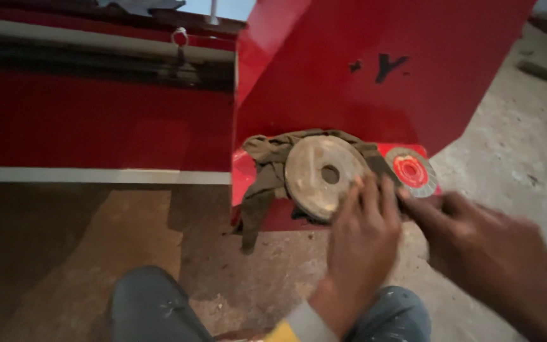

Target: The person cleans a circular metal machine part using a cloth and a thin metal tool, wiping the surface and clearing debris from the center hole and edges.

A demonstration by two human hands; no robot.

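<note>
A worn grey round disc with a centre hole lies on a crumpled olive cloth, which rests on a red metal ledge. My left hand lies flat with its fingers spread, and the fingertips touch the disc's lower right edge. A smaller red flap disc sits just to the right on the same ledge. My right hand reaches in from the right, its fingertips just below the red disc. That hand is blurred, so its grip is unclear.
A large glossy red metal panel stands behind the ledge, and a red body with a pale stripe runs to the left. The concrete floor is dusty. My knees in grey trousers are at the bottom.
</note>
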